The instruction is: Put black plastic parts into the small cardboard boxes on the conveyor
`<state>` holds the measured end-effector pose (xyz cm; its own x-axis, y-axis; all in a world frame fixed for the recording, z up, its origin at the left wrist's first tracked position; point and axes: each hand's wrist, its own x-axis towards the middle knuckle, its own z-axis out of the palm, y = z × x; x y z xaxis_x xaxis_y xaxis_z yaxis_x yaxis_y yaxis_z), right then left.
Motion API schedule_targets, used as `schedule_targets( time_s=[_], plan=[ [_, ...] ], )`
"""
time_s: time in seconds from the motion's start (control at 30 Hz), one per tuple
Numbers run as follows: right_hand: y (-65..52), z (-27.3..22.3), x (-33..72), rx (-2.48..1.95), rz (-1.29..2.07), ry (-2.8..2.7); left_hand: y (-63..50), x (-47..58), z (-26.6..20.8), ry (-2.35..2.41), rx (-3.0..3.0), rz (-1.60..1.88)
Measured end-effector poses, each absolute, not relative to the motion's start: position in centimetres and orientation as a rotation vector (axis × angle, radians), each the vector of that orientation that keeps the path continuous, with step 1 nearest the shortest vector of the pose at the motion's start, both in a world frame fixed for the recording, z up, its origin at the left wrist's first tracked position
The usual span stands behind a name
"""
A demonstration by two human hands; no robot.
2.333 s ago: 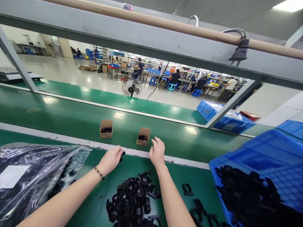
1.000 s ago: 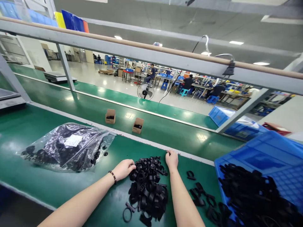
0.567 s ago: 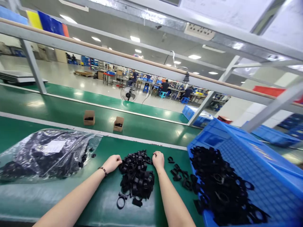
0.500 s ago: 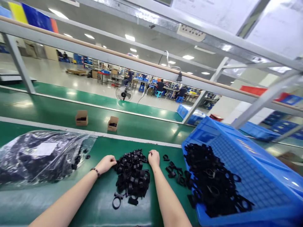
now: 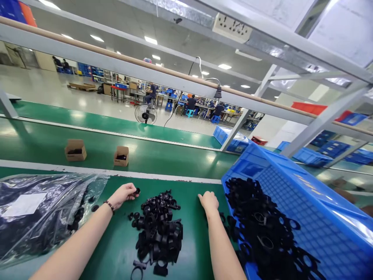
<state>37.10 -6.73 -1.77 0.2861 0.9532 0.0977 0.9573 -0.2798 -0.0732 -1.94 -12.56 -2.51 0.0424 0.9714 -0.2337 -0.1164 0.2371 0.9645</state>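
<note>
My left hand (image 5: 124, 195), with a beaded bracelet at the wrist, pinches a small round black cap (image 5: 137, 191) above the green table. To its right lies a heap of black plastic parts (image 5: 159, 229), with small round pieces at its left edge and ring-shaped clamps at its near end. My right hand (image 5: 209, 201) is low over the table between this heap and the blue crate (image 5: 329, 233). Its thumb points left, while the other fingers are hidden behind the back of the hand. Loose black parts (image 5: 230, 225) lie beside its wrist.
The tilted blue crate holds many black ring parts (image 5: 262, 233), some spilling over its edge. A clear plastic bag of black parts (image 5: 46, 214) lies at left. Two small cardboard boxes (image 5: 75, 149) stand beyond the white strip. A metal frame (image 5: 237, 130) spans the table; people sit far behind.
My left hand has lifted off the heap's left edge with the round cap, moving up and left. My right hand has moved right from the heap, over where loose parts lay. The view has shifted.
</note>
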Motion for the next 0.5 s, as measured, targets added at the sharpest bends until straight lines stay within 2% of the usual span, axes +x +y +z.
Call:
schedule_targets(
  time_s=[0.17,0.37,0.5],
  plan=[
    [-5.6,-1.8,36.2,-2.306,-0.024,-1.969,-8.3,1.4,-4.9,1.245,0.888,1.213],
    [-3.6,-3.1,30.5,-1.584,0.015,-2.095,-6.8,3.4,-6.1,1.197,0.896,1.245],
    [-2.2,-4.7,27.2,-1.366,0.228,-2.055,-7.0,3.1,-6.2,1.143,0.947,1.212]
  ],
)
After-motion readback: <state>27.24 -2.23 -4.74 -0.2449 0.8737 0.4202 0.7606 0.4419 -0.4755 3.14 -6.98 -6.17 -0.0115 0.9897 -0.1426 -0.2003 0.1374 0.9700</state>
